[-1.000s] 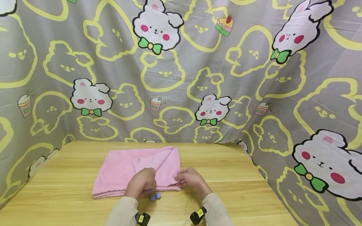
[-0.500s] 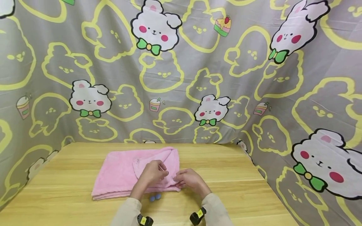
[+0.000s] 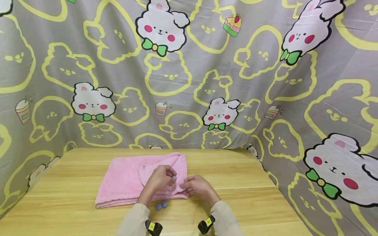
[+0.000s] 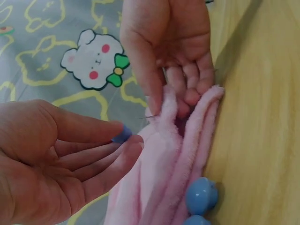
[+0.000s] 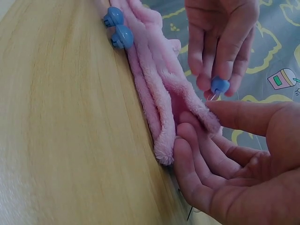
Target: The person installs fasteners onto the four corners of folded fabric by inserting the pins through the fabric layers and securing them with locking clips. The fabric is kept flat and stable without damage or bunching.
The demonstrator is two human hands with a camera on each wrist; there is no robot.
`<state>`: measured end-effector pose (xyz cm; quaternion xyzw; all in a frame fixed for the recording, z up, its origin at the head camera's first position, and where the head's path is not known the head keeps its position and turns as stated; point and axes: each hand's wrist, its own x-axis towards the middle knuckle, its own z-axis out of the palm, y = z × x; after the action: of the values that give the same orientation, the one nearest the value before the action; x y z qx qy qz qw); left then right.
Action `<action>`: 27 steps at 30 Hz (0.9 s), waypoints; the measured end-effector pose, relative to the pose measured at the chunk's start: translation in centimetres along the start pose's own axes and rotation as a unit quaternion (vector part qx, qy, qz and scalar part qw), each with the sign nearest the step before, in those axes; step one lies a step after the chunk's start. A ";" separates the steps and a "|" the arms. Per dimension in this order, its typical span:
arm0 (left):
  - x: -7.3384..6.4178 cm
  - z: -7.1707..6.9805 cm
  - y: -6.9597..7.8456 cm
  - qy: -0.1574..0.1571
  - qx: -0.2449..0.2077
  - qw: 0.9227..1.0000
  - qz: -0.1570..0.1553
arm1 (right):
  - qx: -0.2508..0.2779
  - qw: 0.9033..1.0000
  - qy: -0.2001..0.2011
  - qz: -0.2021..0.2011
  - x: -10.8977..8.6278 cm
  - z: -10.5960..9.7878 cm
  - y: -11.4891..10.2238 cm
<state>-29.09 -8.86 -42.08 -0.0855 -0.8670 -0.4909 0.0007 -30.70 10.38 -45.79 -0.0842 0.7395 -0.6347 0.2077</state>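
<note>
A pink fleece blanket lies folded on the table, its near-right corner turned partly open. My left hand is above it, pinching a small blue-headed pin between thumb and fingers. A thin metal point shows below the pin's head in the right wrist view. My right hand grips the blanket's corner edge, thumb on one side and fingers tucked into the fold. Two more blue mushroom-shaped pieces rest on the wood against the blanket's near edge.
The wooden table extends around the blanket. A grey curtain printed with rabbits hangs behind it and along both sides. Black wrist cameras sit on both sleeves.
My left hand has risen from beside the blue pieces at the blanket's near edge, moving up and right toward my right hand; a blue head now shows in it. My right hand stays on the corner.
</note>
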 end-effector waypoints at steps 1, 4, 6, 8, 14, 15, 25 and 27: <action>0.1 0.1 -0.1 -0.002 0.001 1.000 0.000 | 0.000 1.000 -0.001 0.000 0.0 0.0 0.0; 0.2 0.3 -0.4 -0.003 0.010 1.000 0.003 | 0.003 1.000 -0.002 0.001 0.0 0.0 -0.1; 0.2 0.3 -0.5 -0.003 0.013 1.000 0.000 | 0.003 1.000 -0.001 -0.001 -0.1 0.0 -0.1; 0.1 0.4 -0.6 -0.005 0.011 1.000 -0.003 | 0.004 1.000 -0.001 -0.001 -0.1 0.1 -0.2; 0.1 0.4 -0.7 -0.024 0.012 1.000 0.012 | -0.003 1.000 0.001 -0.007 -0.3 0.2 -0.3; 0.1 0.4 -0.6 -0.027 0.013 0.999 0.013 | -0.005 1.000 0.002 -0.008 -0.3 0.2 -0.4; 0.0 0.4 -0.6 -0.040 0.002 0.999 0.015 | -0.009 1.000 0.000 -0.008 -0.1 0.2 -0.3; 0.1 0.5 -0.7 -0.040 -0.002 0.999 0.016 | -0.009 1.000 0.002 -0.008 -0.2 0.2 -0.3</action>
<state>-29.21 -8.77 -42.91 -0.1184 -0.8639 -0.4888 -0.0262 -30.51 10.19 -45.51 -0.0907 0.7450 -0.6295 0.2010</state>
